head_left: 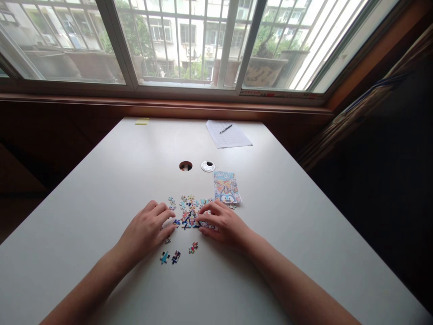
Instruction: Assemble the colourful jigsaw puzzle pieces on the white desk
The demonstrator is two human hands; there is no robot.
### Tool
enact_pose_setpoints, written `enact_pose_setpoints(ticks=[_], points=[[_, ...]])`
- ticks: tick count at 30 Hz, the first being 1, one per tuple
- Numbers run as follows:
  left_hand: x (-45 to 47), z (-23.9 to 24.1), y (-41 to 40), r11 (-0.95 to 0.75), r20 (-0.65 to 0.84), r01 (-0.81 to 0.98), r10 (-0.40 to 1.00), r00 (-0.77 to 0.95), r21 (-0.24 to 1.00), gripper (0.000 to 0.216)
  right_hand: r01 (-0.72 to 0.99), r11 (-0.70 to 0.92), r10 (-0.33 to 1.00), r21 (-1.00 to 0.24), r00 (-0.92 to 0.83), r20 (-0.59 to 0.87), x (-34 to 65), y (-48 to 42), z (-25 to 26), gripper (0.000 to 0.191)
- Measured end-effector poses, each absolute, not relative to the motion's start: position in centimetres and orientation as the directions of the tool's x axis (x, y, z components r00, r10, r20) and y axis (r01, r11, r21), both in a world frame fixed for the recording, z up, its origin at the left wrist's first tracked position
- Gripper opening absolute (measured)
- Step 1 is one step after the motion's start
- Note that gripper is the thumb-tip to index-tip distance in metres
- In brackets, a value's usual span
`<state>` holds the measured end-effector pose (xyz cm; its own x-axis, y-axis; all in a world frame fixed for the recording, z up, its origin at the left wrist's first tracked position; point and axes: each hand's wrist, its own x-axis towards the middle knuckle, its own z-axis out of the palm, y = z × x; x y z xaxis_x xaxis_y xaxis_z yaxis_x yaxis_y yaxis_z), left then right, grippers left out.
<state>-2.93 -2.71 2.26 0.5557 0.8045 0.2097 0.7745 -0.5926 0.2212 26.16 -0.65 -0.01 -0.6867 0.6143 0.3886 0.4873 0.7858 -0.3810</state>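
A small jigsaw puzzle, partly joined [190, 219], lies on the white table between my two hands. My left hand [149, 227] rests at its left side, thumb and fingers apart, with a blue puzzle piece [176, 222] by the fingertips. From the right, my right hand [223, 224] reaches over the joined pieces, its curved fingers spread and touching them; it covers part of the puzzle. Loose pieces lie nearer to me: a teal piece [164, 257], a dark piece [176, 257] and a red-and-green piece [193, 247]. Several more pieces [187, 199] are scattered behind.
A colourful picture sheet [226, 187] lies just beyond my right hand. Farther back are a round hole [186, 166] in the table, its metal cover [208, 166], papers [228, 137] with a pen [226, 129], and a yellow note [142, 121]. A barred window stands behind.
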Motion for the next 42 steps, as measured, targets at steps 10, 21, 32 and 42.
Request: enact_pose_setpoints(ticks=[10,21,32,42], points=[[-5.3,3.5,-1.3,-0.5,0.403,0.819,0.836,0.373,0.281,0.02,0.474,0.764,0.644,-0.438,-0.52,0.56,26.9,-0.7,1.7,0.014],[-8.6,1.7,1.3,-0.196,0.436,0.828,0.897,-0.065,0.526,0.029,0.583,0.705,0.672,-0.404,-0.367,0.643,30.3,0.0,5.4,0.017],[-10.7,-0.6,3.0,0.02,0.254,0.601,0.894,-0.368,0.799,0.033,0.596,0.681,0.728,-0.425,-0.493,0.476,33.3,-1.9,5.4,0.017],[-10.5,0.0,2.8,-0.006,0.162,0.617,0.967,-0.197,0.787,0.032,0.755,0.459,0.828,-0.468,-0.173,0.534,39.1,-1.0,1.0,0.018]])
